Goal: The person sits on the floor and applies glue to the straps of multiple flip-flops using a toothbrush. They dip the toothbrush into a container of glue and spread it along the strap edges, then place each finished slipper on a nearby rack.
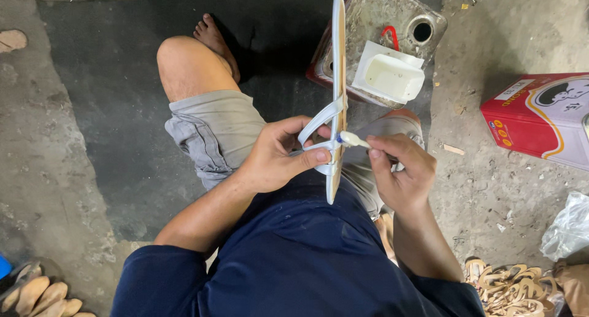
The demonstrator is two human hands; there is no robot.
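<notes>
Pale-blue straps cross the thin flat sandal sole (337,77), held on edge above the lap; the left hand (276,154) grips it at the straps. The right hand (399,173), just beside, pinches a small white brush (354,139) whose tip touches the strap. Beyond stands a grimy metal can (380,22) bearing a white plastic tub (392,76).

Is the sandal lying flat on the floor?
No, the left hand holds the sandal up on edge above the lap while the right hand touches a small brush to its strap.

Sandal (337,77) stands on edge between left hand (276,156) and right hand (402,173), above the lap. Tin can (392,16) behind it; tray (389,74) on the can. Carton (543,117) far right. Sandal pile (509,286) at near right.
</notes>
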